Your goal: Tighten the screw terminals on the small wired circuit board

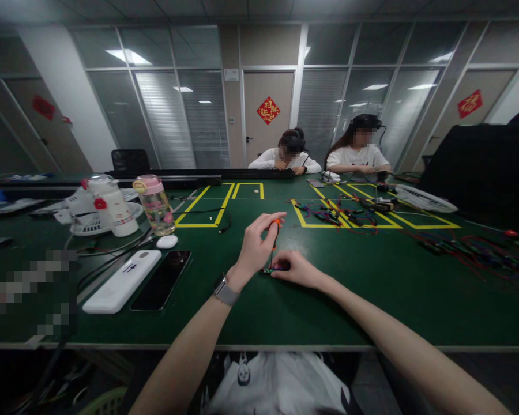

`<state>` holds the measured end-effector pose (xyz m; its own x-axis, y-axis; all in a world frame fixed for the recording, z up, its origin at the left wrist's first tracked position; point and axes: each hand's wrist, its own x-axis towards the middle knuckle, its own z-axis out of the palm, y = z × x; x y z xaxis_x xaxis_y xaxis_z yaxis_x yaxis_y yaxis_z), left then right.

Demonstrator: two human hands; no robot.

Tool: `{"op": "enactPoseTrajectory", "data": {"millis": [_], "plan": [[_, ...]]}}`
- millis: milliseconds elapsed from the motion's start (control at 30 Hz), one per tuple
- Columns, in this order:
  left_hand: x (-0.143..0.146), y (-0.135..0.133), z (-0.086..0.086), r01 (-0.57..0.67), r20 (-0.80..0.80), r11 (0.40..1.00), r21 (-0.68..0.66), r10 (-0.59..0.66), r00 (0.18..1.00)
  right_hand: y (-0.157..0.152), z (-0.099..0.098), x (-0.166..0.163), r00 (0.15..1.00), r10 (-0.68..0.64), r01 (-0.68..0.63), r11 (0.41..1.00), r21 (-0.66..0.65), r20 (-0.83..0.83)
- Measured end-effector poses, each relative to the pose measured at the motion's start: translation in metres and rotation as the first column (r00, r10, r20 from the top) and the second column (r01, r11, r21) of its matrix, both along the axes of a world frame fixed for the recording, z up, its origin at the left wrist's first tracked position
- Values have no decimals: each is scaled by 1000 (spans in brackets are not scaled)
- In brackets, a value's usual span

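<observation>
My left hand (256, 245) is closed on the orange and black handle of a screwdriver (277, 229), which stands upright with its thin shaft pointing down. Under its tip lies a small green circuit board (266, 271) on the green table. My right hand (297, 268) pinches the board's right side, its fingers low against the tabletop. Dark and coloured wires show between those fingers. Whether the tip sits in a screw is too small to make out.
Left of my hands lie a black phone (162, 280), a white power bank (121, 282) and a white earphone case (166, 241). Behind them stand a pink-lidded bottle (154, 206) and a white bottle (115, 207). Wired boards (462, 245) pile up at right. Two people sit opposite.
</observation>
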<state>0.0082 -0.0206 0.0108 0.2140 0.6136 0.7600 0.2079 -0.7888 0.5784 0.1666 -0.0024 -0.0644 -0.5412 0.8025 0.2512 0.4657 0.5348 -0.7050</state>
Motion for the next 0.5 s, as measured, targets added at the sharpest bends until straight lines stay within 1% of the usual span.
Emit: {"op": "enactPoseTrajectory", "data": {"millis": [100, 267, 333, 400, 500], "plan": [[1, -1, 0, -19, -2, 1000, 2, 19, 1000, 0, 0, 1, 1000, 19, -19, 1000, -4, -13], [2, 0, -1, -138, -2, 988, 74, 139, 990, -1, 2, 0, 1000, 17, -17, 1000, -6, -13], [2, 0, 0, -167, 4, 982, 93, 167, 986, -1, 2, 0, 1000, 19, -19, 1000, -7, -11], [1, 0, 0, -161, -1, 982, 96, 162, 987, -1, 1, 0, 1000, 15, -15, 1000, 2, -9], [0, 0, 0, -96, -14, 993, 75, 97, 995, 0, 0, 1, 1000, 3, -3, 1000, 17, 0]]}}
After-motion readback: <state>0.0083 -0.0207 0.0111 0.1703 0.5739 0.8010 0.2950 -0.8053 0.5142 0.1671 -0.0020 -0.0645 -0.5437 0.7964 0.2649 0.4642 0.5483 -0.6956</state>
